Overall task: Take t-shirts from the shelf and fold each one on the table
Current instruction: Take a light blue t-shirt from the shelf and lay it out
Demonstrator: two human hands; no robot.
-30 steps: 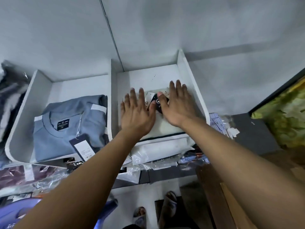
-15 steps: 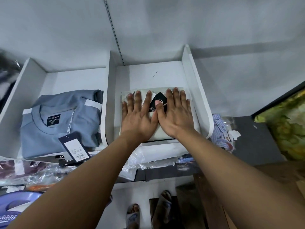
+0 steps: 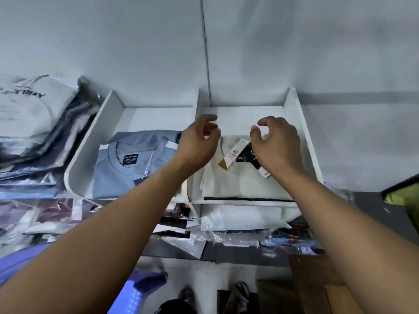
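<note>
A folded white t-shirt (image 3: 240, 184) with paper tags at its collar lies in the right compartment of a white shelf (image 3: 292, 109). A folded blue t-shirt (image 3: 127, 175) lies in the left compartment. My left hand (image 3: 198, 141) hovers above the white shirt's left side, fingers loosely curled and holding nothing. My right hand (image 3: 275, 143) hovers over the tags on the shirt's right side, fingers also loosely curled and empty. Neither hand touches the shirt.
A pile of bagged garments (image 3: 34, 132) lies left of the shelf. More plastic-wrapped clothes (image 3: 238, 219) sit in the level below. A wooden table corner (image 3: 317, 282) shows at lower right. The wall stands just behind the shelf.
Both hands lay flat, pressing on the white shirt half a second ago. Now they have lifted off it, moved apart and curled loosely. The shirt's tags are uncovered.
</note>
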